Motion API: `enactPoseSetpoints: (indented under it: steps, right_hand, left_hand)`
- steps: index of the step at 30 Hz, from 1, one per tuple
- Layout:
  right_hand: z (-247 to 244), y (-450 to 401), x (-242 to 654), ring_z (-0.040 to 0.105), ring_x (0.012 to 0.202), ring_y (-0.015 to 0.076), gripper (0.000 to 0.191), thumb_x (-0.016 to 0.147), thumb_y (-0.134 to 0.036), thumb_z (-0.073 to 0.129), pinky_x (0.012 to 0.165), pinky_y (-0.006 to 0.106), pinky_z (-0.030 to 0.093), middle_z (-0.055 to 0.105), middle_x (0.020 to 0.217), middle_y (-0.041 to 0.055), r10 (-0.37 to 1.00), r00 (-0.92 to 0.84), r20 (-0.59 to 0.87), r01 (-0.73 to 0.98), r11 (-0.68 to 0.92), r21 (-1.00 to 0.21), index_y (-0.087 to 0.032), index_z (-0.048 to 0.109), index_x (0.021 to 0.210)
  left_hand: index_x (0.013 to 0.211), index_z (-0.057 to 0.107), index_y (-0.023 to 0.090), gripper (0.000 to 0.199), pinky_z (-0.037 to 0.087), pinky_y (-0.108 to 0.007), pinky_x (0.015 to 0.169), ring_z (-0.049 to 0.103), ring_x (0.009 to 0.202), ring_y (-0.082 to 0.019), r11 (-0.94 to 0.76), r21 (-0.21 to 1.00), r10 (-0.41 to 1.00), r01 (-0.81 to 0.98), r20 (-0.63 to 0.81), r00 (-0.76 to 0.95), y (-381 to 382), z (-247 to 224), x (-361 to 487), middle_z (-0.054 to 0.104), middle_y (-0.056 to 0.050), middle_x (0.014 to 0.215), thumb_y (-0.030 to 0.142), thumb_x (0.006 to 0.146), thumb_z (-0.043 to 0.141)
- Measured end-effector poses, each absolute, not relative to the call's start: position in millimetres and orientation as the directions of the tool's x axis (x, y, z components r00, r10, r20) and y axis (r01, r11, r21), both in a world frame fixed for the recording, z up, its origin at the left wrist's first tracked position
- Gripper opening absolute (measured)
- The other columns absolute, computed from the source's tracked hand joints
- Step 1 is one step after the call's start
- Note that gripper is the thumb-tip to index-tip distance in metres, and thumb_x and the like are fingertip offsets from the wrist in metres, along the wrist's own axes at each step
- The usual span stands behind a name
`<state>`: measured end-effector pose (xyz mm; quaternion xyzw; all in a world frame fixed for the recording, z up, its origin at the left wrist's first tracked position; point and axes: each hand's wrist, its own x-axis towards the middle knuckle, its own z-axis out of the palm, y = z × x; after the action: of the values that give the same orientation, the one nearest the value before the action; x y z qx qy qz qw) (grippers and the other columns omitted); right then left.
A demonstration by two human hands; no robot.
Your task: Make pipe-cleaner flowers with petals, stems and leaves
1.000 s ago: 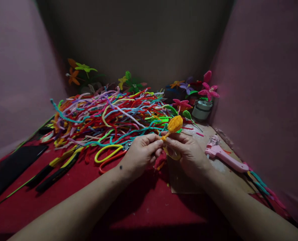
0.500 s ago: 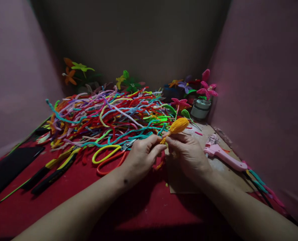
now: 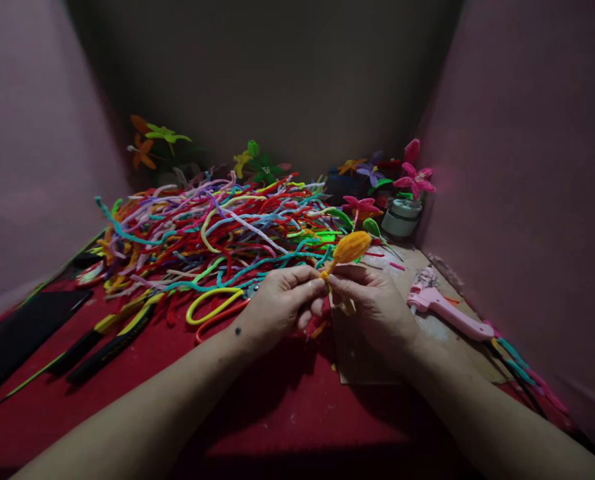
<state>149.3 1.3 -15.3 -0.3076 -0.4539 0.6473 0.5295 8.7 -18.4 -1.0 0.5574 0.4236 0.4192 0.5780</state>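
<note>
An orange-yellow pipe-cleaner flower bud [image 3: 352,247] tilts up to the right between my hands. My left hand [image 3: 291,297] pinches the lower end of its stem with thumb and forefinger. Against the same stem, just under the bud, the fingertips of my right hand [image 3: 372,293] are closed. The two sets of fingertips nearly meet, so most of the stem is hidden. Scissors [image 3: 212,305] with one yellow and one red-orange handle lie beside my left hand, their blades partly covered by it.
A heap of coloured pipe cleaners [image 3: 212,227] spreads behind my hands. Pliers [image 3: 112,340] and a dark flat object [image 3: 27,333] lie left. At right, a pink glue gun [image 3: 447,312] rests on a cardboard sheet [image 3: 457,360]. Pink flowers [image 3: 414,179] stand in a grey pot [image 3: 400,219].
The bud has shifted slightly left and stands a little more upright. My left fingers have moved their pinch along the stem, closer to my right fingertips.
</note>
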Motion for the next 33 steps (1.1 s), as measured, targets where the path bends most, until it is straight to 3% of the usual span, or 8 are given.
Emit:
enactPoseSetpoints:
  steps: [5, 9, 12, 14, 19, 22, 27, 33]
  right_hand:
    - [-13.3, 0.6, 151.4, 0.056, 0.064, 0.0113, 0.009, 0.062, -0.017, 0.072, 0.069, 0.027, 0.045, 0.065, 0.067, -0.0003, 0.939, -0.328, 0.102, -0.448, -0.06, -0.892, -0.019, 0.071, 0.071]
    - [-12.9, 1.0, 152.2, 0.057, 0.066, 0.0124, 0.013, 0.058, -0.016, 0.073, 0.068, 0.027, 0.045, 0.066, 0.068, 0.0003, 0.928, -0.364, 0.085, -0.481, -0.11, -0.87, -0.019, 0.071, 0.071]
    - [-16.5, 3.4, 151.9, 0.055, 0.061, 0.0105, 0.012, 0.059, -0.019, 0.074, 0.064, 0.026, 0.044, 0.064, 0.066, -0.0007, 0.946, -0.314, 0.086, -0.486, -0.082, -0.87, -0.019, 0.07, 0.07]
    - [-18.5, 4.4, 151.4, 0.053, 0.061, 0.0101, 0.011, 0.058, -0.02, 0.074, 0.063, 0.026, 0.043, 0.063, 0.065, -0.0015, 0.965, -0.247, 0.089, -0.468, -0.039, -0.883, -0.018, 0.069, 0.068]
    - [-15.6, -0.5, 149.4, 0.055, 0.069, 0.0132, 0.012, 0.061, -0.024, 0.074, 0.072, 0.03, 0.044, 0.065, 0.071, -0.0004, 0.958, -0.242, 0.154, -0.436, 0.034, -0.899, -0.02, 0.069, 0.071]
    - [-11.8, -4.5, 149.6, 0.056, 0.072, 0.0136, 0.012, 0.064, -0.024, 0.072, 0.072, 0.03, 0.044, 0.066, 0.076, 0.0005, 0.958, -0.252, 0.134, -0.38, 0.03, -0.925, -0.02, 0.069, 0.075]
    - [-12.1, -2.2, 152.5, 0.056, 0.075, 0.0137, 0.007, 0.066, -0.022, 0.069, 0.072, 0.029, 0.044, 0.064, 0.078, 0.0011, 0.953, -0.282, 0.113, -0.309, 0.021, -0.951, -0.019, 0.068, 0.072]
    - [-16.9, 3.9, 154.7, 0.056, 0.069, 0.0112, 0.004, 0.066, -0.017, 0.068, 0.07, 0.026, 0.042, 0.064, 0.072, -0.0001, 0.927, -0.346, 0.141, -0.375, 0.002, -0.927, -0.017, 0.07, 0.071]
  left_hand:
    - [0.075, 0.055, 0.015, 0.015, 0.017, -0.012, 0.028, 0.015, 0.028, 0.0, 0.334, 0.891, 0.815, -0.308, -0.108, 0.569, -13.8, -5.1, -0.3, 0.042, 0.008, 0.045, 0.027, 0.083, 0.051]
    - [0.076, 0.055, 0.015, 0.016, 0.016, -0.014, 0.027, 0.012, 0.028, 0.0, 0.402, 0.866, 0.743, -0.298, -0.118, 0.659, -12.5, -3.8, -2.8, 0.04, 0.008, 0.045, 0.027, 0.084, 0.048]
    - [0.077, 0.057, 0.015, 0.021, 0.024, -0.015, 0.032, 0.028, 0.031, -0.002, 0.161, 0.98, 0.868, -0.114, -0.086, 0.489, -15.3, -2.2, 2.3, 0.048, 0.005, 0.05, 0.033, 0.083, 0.049]
    - [0.079, 0.059, 0.015, 0.021, 0.033, -0.017, 0.041, 0.042, 0.042, -0.005, -0.129, 0.98, 0.953, 0.151, 0.081, 0.291, -18.1, -4.5, 6.3, 0.053, 0.002, 0.056, 0.034, 0.082, 0.05]
    - [0.082, 0.061, 0.018, 0.017, 0.037, -0.021, 0.056, 0.047, 0.056, -0.009, -0.479, 0.654, 0.863, 0.585, 0.473, 0.178, -21.8, -15.1, 8.2, 0.055, 0.001, 0.063, 0.028, 0.084, 0.047]
    - [0.075, 0.057, 0.017, 0.019, 0.035, -0.019, 0.05, 0.043, 0.05, -0.007, -0.413, 0.764, 0.906, 0.496, 0.403, 0.133, -21.4, -11.7, 7.8, 0.051, 0.003, 0.059, 0.028, 0.085, 0.046]
    - [0.069, 0.052, 0.016, 0.017, 0.024, -0.016, 0.036, 0.033, 0.037, -0.003, -0.069, 0.994, 0.977, 0.091, 0.049, 0.208, -19.3, -0.8, 8.3, 0.043, 0.006, 0.05, 0.027, 0.081, 0.052]
    - [0.075, 0.051, 0.016, 0.014, 0.018, -0.013, 0.03, 0.013, 0.034, -0.001, 0.318, 0.915, 0.848, -0.247, -0.158, 0.507, -14.0, -1.3, -1.3, 0.034, 0.009, 0.049, 0.027, 0.082, 0.051]
